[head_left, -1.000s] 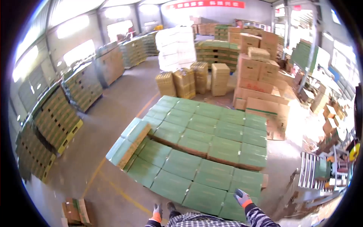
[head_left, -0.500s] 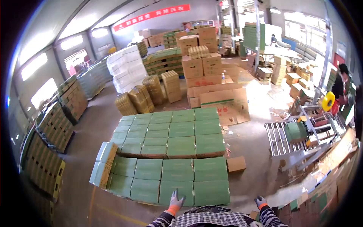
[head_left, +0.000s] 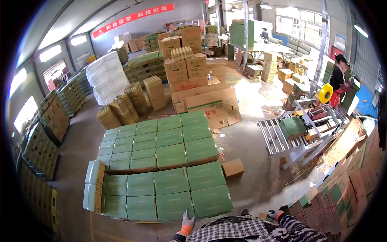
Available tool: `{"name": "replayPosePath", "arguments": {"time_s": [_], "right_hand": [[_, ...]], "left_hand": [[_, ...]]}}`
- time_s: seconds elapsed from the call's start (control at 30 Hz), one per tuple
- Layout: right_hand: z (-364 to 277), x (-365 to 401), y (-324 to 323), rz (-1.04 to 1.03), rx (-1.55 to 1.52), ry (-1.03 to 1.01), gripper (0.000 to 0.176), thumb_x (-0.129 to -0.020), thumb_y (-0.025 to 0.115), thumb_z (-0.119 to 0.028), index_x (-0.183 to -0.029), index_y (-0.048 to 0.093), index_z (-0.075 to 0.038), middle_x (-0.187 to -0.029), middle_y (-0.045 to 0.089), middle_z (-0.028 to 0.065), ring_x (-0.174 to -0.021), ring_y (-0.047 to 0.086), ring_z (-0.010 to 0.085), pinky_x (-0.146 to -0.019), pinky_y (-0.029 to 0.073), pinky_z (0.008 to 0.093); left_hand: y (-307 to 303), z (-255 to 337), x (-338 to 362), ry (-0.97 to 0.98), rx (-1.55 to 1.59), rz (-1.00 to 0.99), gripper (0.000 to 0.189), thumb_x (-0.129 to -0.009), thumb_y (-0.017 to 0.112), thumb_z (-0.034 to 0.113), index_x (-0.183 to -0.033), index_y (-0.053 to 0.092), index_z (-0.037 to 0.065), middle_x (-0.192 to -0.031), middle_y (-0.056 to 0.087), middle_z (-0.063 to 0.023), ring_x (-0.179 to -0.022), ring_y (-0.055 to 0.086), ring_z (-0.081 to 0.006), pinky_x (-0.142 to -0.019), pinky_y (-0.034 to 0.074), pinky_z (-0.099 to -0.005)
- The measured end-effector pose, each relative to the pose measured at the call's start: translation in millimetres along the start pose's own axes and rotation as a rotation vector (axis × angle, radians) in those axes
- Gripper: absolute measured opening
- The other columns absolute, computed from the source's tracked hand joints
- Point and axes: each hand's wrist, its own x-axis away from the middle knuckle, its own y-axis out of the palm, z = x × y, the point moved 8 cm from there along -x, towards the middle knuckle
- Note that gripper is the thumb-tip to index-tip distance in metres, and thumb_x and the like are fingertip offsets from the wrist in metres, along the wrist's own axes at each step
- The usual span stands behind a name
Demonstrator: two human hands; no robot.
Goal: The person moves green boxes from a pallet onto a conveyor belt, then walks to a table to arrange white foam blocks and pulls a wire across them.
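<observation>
Light-blue boxes (head_left: 94, 173) stand farthest left of the hands. Rows of green boxes (head_left: 173, 205) spread ahead of the left hand (head_left: 188, 223), gloved, fingers apart, near their front edge. A brown carton (head_left: 233, 168) sits ahead, between both hands. The right hand's (head_left: 276, 214) grip I cannot tell; cardboard (head_left: 318, 209) lies right of it.

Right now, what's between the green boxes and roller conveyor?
Head view: between the green boxes and roller conveyor, a brown box and small scraps lie on the floor.
</observation>
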Motion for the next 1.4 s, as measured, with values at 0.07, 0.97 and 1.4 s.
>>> {"name": "replayPosePath", "arguments": {"time_s": [0.07,0.97,1.4], "right_hand": [[13,-21,-14,0.022,0.004,-0.019,0.077,-0.078,0.058,-0.057,-0.136,0.044,-0.008,-0.12,0.061,0.0144,-0.113,0.055,0.0321,-0.096,0.041,0.0365],[46,-238,-598,0.856,0.198,0.19,0.087,-0.084,0.057,-0.045,-0.148,0.01,-0.009,-0.153,0.014,0.0142,-0.14,0.018,0.0286,-0.114,0.015,0.0394],[34,-250,-613,1.097,0.145,-0.148,0.056,-0.08,0.063,-0.043,-0.119,0.057,-0.004,-0.123,0.057,0.0162,-0.115,0.053,0.0295,-0.1,0.04,0.0376]], "left_hand": [[-1,-5,-6,0.018,0.079,0.112,0.077,-0.079,0.069,0.037,-0.139,0.034,0.005,-0.138,0.038,-0.0233,-0.127,0.038,-0.0381,-0.103,0.035,-0.0393],[207,314,-78,-0.103,-0.077,0.058,0.071,-0.085,0.06,0.045,-0.141,0.033,0.011,-0.14,0.04,-0.019,-0.127,0.041,-0.0338,-0.104,0.035,-0.0375],[241,312,-147,-0.1,-0.079,-0.12,0.067,-0.084,0.064,0.032,-0.139,0.036,0.005,-0.137,0.043,-0.0196,-0.126,0.044,-0.03,-0.103,0.037,-0.0356]]}}
